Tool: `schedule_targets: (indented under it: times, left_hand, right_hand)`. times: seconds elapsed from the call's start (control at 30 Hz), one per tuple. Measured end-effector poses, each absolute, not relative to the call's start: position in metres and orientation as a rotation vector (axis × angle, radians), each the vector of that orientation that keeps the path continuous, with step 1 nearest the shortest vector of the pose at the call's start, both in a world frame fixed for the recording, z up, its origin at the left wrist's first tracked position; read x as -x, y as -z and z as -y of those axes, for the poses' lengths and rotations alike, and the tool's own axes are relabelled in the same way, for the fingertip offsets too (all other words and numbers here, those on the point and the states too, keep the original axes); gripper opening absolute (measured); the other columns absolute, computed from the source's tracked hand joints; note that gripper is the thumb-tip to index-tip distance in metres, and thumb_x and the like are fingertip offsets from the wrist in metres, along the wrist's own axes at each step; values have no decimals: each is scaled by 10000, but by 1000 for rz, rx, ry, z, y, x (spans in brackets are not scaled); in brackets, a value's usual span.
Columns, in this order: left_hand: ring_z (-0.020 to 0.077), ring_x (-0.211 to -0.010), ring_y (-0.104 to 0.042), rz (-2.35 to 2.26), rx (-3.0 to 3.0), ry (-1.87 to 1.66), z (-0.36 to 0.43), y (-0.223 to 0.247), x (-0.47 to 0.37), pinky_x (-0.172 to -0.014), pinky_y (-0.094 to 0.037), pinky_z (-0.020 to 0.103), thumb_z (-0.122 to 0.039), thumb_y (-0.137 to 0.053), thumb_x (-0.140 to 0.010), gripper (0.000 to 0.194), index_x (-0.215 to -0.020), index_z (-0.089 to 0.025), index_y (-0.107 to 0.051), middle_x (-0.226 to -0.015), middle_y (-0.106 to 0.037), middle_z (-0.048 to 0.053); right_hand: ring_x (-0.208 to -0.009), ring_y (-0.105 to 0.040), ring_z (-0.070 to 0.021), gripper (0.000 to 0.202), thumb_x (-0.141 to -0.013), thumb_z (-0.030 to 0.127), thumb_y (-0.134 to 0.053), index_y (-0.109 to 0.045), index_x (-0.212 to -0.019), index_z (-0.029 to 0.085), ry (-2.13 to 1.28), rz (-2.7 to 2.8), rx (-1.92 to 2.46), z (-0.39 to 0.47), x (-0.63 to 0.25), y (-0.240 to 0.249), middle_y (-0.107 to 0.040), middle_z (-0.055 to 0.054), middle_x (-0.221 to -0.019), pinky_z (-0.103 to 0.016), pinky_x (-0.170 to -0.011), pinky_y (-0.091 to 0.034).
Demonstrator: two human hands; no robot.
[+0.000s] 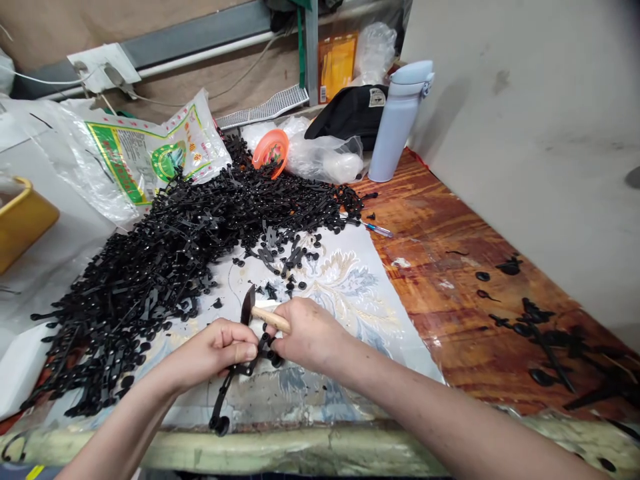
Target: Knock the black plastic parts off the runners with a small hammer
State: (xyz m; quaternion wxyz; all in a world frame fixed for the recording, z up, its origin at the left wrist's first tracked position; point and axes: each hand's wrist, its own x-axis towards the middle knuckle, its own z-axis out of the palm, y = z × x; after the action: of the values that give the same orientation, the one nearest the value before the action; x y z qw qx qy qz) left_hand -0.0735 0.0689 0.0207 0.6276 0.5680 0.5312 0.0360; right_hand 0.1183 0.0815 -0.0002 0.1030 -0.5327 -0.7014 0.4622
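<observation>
My right hand (307, 333) is closed around the wooden handle of a small hammer (249, 307), whose dark head is raised above the work spot. With thumb and fingers pinched, my left hand (225, 348) grips a black jointed plastic part (220, 400); one end of it hangs toward the table's front edge. Beneath both hands lies a patterned cloth (340, 267), with a few loose black pieces around the fingers. Just beyond is a large heap of similar black parts (200, 227). My right fingertips partly hide what lies under the hammer.
A pale blue bottle (395, 127) stands at the back right, beside a black cap (350, 117). An orange dish (271, 152) leans on the heap near a printed plastic bag (160, 150). More black pieces (545, 333) lie on the wooden tabletop (425, 260) at right. A yellow bin (25, 220) is at left.
</observation>
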Motion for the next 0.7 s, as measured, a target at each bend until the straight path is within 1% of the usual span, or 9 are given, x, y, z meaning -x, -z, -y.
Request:
schedule_targets:
  times: [0.13, 0.3, 0.4, 0.57, 0.7]
  left_hand:
    - [76, -462, -239, -1208, -1279, -46, -74, -22, 70, -449, -158, 243, -411, -580, -745, 271, -652, -161, -532, -516, -351, -79]
    - [67, -438, -209, -1189, -1267, 3, -77, -25, 66, -426, -138, 244, -411, -591, -747, 303, -586, -180, -478, -491, -293, -92]
    - [64, -437, -199, -1187, -1263, 17, -76, -25, 68, -421, -132, 244, -410, -592, -758, 322, -572, -183, -460, -494, -283, -92]
    - [65, -438, -199, -1193, -1246, -6, -73, -21, 73, -424, -130, 245, -436, -595, -767, 326, -599, -179, -484, -491, -280, -93]
    - [67, -438, -213, -1191, -1247, -25, -71, -16, 76, -426, -134, 246, -459, -595, -764, 334, -616, -174, -504, -494, -307, -88]
  right_hand:
    - [-517, -519, -105, 191, -634, 168, -634, -704, -788, 256, -1350, 2075, 1566, -81, -117, 1, -591, 33, -595, -215, -483, -335]
    - [-537, -538, -107, 174, -638, 181, -640, -704, -783, 252, -1340, 2076, 1556, -81, -117, 3, -606, 26, -620, -217, -495, -341]
    - [-532, -531, -105, 174, -633, 184, -640, -700, -779, 256, -1342, 2069, 1555, -81, -117, 3, -602, 27, -623, -215, -488, -338]
    - [-501, -510, -101, 197, -614, 182, -640, -700, -778, 272, -1372, 2054, 1574, -81, -118, 0, -588, 33, -609, -211, -463, -324]
    - [-498, -504, -96, 206, -614, 180, -633, -700, -781, 282, -1379, 2047, 1568, -82, -118, 0, -581, 43, -594, -210, -479, -329]
